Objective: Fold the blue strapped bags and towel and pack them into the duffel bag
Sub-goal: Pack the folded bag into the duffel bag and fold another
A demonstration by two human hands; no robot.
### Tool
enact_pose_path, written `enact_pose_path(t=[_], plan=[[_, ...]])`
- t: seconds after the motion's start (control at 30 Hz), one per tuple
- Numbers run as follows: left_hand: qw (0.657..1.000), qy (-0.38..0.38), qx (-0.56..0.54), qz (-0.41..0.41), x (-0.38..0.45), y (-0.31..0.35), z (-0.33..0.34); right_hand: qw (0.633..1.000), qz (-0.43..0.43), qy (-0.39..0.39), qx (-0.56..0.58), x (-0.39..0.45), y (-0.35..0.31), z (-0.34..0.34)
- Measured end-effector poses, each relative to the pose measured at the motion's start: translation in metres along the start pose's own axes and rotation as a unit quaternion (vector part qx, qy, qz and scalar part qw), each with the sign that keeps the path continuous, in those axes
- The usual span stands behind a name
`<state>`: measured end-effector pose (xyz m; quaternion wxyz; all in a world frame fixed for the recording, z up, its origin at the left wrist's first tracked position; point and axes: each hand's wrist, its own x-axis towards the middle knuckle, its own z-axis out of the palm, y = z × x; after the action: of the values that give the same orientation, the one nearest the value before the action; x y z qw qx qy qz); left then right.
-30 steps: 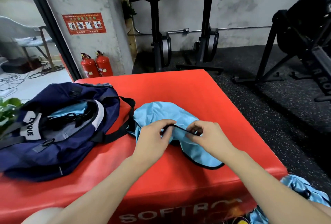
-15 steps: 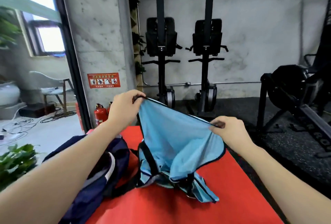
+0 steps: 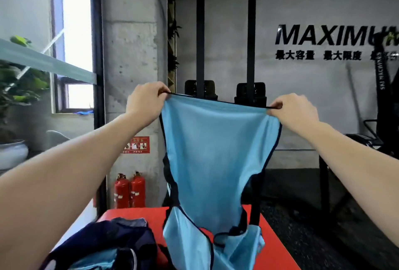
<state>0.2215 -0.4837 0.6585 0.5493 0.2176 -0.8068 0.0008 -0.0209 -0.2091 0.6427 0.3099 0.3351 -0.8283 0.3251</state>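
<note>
A light blue strapped bag [image 3: 213, 161] with black trim hangs spread out in front of me, its lower end and black straps trailing onto the red padded box [image 3: 274, 246]. My left hand [image 3: 146, 100] pinches its top left corner. My right hand [image 3: 293, 112] pinches the top right corner, and the top edge is stretched between them. The navy duffel bag [image 3: 114, 246] lies open at the lower left on the box, with light blue fabric showing inside it.
Two red fire extinguishers [image 3: 129, 189] stand by a concrete pillar [image 3: 131, 53]. Black gym machines [image 3: 250, 88] stand behind the box against the wall. A potted plant [image 3: 15, 88] is at the far left. Dark rubber floor lies to the right.
Both hands picked the blue bag up off the red box, raised it high and pulled apart, so it now hangs stretched open. The view has tilted upward.
</note>
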Motion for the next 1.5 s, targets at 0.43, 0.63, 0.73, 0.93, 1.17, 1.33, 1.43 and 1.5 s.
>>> enact_pose_path(t=[0.43, 0.63, 0.73, 0.93, 1.17, 1.33, 1.43, 1.5], plan=[[0.990, -0.123, 0.049, -0.043, -0.028, -0.049, 0.074, 0.978, 0.107, -0.115, 0.139, -0.015, 0.031, 0.081], [0.977, -0.173, -0.052, -0.109, -0.070, -0.064, 0.118, 0.968, 0.120, -0.133, 0.178, -0.052, 0.048, 0.139], [0.968, -0.217, -0.053, -0.115, -0.119, -0.067, 0.130, 0.982, 0.059, -0.154, 0.089, -0.095, 0.060, 0.162], [0.939, -0.305, -0.055, -0.151, -0.266, -0.073, 0.139, 0.960, 0.047, -0.264, 0.079, -0.218, 0.089, 0.214], [0.926, -0.342, -0.054, -0.152, -0.393, -0.085, 0.152, 0.964, 0.084, -0.239, 0.083, -0.329, 0.127, 0.260], [0.921, -0.334, -0.073, -0.186, -0.422, -0.087, 0.165, 0.933, 0.146, -0.327, 0.025, -0.364, 0.144, 0.276], [0.923, -0.321, -0.083, -0.196, -0.435, -0.086, 0.171, 0.930, 0.082, -0.337, -0.120, -0.365, 0.132, 0.272], [0.931, -0.320, -0.071, -0.162, -0.441, -0.083, 0.175, 0.951, 0.028, -0.296, -0.086, -0.369, 0.104, 0.266]])
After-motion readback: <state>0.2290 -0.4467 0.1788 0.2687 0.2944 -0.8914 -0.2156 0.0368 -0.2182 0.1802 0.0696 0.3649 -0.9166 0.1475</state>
